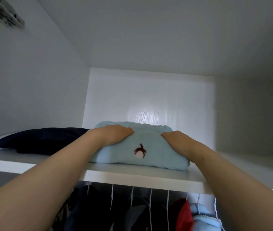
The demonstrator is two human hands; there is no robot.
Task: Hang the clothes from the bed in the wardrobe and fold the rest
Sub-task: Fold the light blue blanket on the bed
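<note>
L hand (114, 134), R hand (176, 140) press blue bundle (149, 147) (under fingers (127, 130)) on shelf (132, 176).

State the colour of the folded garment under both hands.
Folded fuzzy garment: light blue, dark brown motifs; head view.

You had your left hand (114, 134) and right hand (177, 140) flat on top of the folded light-blue garment (149, 142), which sat on the wardrobe shelf (132, 176). A navy garment (40, 140) lay just left of it, with hanging clothes (132, 214) below.

Two hands: left hand (114, 135), right hand (178, 141). Two folded pieces on one shelf (132, 177): blue garment (149, 140), navy garment (49, 140). One hinge (9, 15).
</note>
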